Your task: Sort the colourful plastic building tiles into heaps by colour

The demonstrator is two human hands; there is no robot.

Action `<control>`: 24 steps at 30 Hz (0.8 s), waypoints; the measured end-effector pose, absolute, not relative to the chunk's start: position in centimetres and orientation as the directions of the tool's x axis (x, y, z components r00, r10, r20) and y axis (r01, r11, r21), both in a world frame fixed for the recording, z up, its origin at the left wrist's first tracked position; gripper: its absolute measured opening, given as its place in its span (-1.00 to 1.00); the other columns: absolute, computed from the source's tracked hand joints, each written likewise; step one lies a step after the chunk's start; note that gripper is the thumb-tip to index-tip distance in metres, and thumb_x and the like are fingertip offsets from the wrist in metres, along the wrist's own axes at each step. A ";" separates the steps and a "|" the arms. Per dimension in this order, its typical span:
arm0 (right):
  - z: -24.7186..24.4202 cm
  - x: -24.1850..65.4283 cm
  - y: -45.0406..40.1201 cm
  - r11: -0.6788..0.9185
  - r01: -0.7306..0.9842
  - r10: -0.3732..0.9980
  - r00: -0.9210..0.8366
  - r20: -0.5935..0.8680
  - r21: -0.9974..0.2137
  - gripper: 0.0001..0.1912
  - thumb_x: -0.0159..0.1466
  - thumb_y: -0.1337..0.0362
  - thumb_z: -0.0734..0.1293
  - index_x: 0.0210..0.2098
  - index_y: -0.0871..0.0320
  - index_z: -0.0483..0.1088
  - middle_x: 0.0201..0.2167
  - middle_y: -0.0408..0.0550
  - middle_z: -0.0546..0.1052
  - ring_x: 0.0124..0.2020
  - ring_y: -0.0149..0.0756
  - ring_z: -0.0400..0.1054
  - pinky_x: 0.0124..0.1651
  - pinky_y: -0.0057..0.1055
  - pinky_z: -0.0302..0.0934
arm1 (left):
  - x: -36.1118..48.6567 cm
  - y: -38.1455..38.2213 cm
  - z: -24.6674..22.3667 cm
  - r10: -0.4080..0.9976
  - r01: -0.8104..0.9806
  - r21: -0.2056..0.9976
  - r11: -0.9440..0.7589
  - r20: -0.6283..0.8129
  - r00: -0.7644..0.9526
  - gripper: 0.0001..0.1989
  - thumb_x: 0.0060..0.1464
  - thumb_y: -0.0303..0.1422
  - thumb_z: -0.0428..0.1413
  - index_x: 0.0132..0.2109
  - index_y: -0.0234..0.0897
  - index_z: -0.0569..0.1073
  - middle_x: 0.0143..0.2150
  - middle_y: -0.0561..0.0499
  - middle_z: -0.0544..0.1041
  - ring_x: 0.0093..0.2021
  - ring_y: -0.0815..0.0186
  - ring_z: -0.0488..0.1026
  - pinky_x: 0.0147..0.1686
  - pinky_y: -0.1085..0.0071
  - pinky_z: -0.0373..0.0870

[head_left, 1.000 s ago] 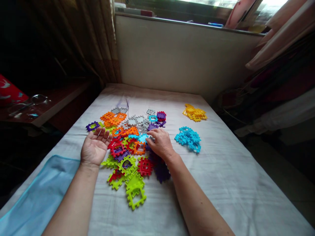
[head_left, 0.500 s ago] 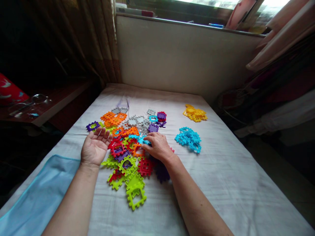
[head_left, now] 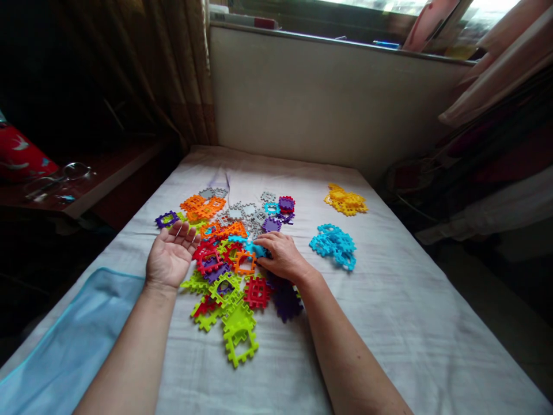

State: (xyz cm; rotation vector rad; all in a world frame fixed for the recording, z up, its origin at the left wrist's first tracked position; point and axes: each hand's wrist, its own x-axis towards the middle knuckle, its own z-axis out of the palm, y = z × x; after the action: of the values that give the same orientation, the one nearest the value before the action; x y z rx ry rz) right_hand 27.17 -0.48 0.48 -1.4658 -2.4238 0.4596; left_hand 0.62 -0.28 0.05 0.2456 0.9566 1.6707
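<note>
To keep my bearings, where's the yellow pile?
In the head view, the yellow pile lies right of centre on the sheet, beyond the blue pile.

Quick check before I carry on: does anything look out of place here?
A blue interlocking frame piece looks stray: it lies beside gray pieces and purple pieces, apart from the blue pile. Nothing looks visibly broken.

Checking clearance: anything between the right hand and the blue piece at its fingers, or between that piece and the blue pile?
Nothing visible stands between the right hand and the blue piece; they appear to touch. Toward the blue pile, only the hand itself visibly intervenes; what lies beneath it is hidden.
</note>
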 end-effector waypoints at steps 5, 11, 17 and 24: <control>-0.2 27.1 -0.3 0.464 0.792 0.883 -0.447 0.139 -0.398 -0.67 0.23 0.25 0.38 0.00 0.02 0.50 0.08 -0.04 0.53 0.11 -0.15 0.34 0.14 -0.15 0.16 | 0.7 -0.3 0.2 0.888 -0.713 0.700 -0.030 -0.310 -0.341 -0.78 0.20 -0.26 0.02 -0.27 -0.24 0.51 -0.26 0.00 0.60 -0.23 0.32 0.56 -0.13 0.30 0.52; 0.1 27.8 0.1 0.462 0.802 0.883 -0.374 0.283 -0.380 -0.65 0.22 0.26 0.38 0.01 0.05 0.49 0.06 0.01 0.53 0.09 -0.13 0.36 0.15 -0.15 0.17 | 0.7 -0.3 0.2 0.882 -0.715 0.698 -0.028 -0.319 -0.346 -0.79 0.19 -0.26 0.03 -0.26 -0.24 0.51 -0.27 0.00 0.61 -0.23 0.31 0.57 -0.13 0.30 0.52; 1.4 32.5 0.5 0.228 0.904 0.949 -0.122 0.292 -0.362 -0.61 0.22 0.23 0.35 0.04 0.09 0.48 0.02 0.07 0.54 0.06 -0.09 0.39 0.13 -0.17 0.22 | 0.8 -0.3 0.3 0.882 -0.709 0.704 -0.028 -0.316 -0.349 -0.76 0.21 -0.27 -0.01 -0.28 -0.23 0.51 -0.27 -0.01 0.61 -0.23 0.31 0.56 -0.14 0.31 0.53; 2.8 38.2 -0.1 -0.310 0.911 0.935 0.344 0.090 -0.271 -0.52 0.19 0.15 0.32 0.09 0.04 0.48 0.03 0.06 0.55 0.06 0.00 0.39 0.08 -0.13 0.26 | 0.7 -0.2 0.3 0.878 -0.720 0.693 -0.026 -0.328 -0.348 -0.73 0.24 -0.29 -0.05 -0.27 -0.25 0.52 -0.29 0.00 0.61 -0.24 0.32 0.57 -0.17 0.31 0.54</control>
State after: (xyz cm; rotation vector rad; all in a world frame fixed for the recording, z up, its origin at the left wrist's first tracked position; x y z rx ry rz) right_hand 38.19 -0.06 2.81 -2.3376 -1.6518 0.1210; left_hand 0.71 -0.22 0.28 0.2252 0.9705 1.6711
